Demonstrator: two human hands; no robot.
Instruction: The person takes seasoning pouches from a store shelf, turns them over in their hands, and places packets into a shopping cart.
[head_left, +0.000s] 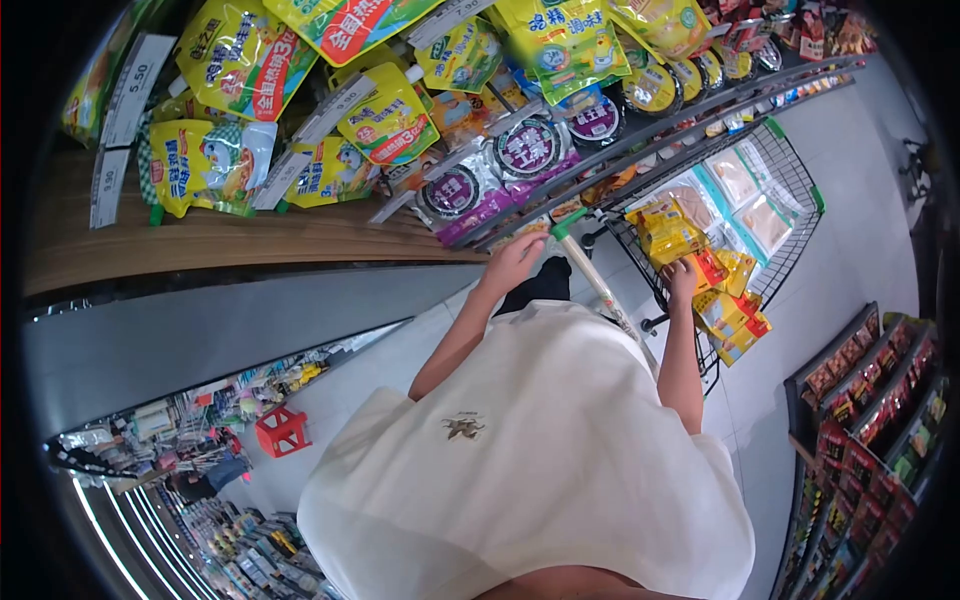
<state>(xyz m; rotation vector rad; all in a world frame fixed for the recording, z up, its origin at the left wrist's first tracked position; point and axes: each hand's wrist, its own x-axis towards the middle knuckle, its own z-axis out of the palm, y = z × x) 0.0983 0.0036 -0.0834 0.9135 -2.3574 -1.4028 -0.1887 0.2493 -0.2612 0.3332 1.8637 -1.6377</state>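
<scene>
Beside the green end of the cart handle (pixel 600 280) is my left hand (pixel 514 263); its fingers are loosely stretched and nothing shows in them. I cannot tell whether it touches the handle. My right hand (pixel 680 278) is down in the shopping cart (pixel 797 235), fingers curled against a yellow packet (pixel 668 232). Around it lie yellow-and-red boxes (pixel 730 310), partly overlapping. Farther into the cart are flat clear packs with teal edges (pixel 768 222). The right fingertips are partly hidden among the packages.
Ahead, a shelf (pixel 250 245) carries yellow seasoning bags (pixel 388 115), purple-and-silver packs (pixel 525 145) and price tags (pixel 135 90). A rack of red packets (pixel 860 440) stands at the right. A red plastic stool (pixel 283 432) is on the floor at the left, near a person (pixel 210 478).
</scene>
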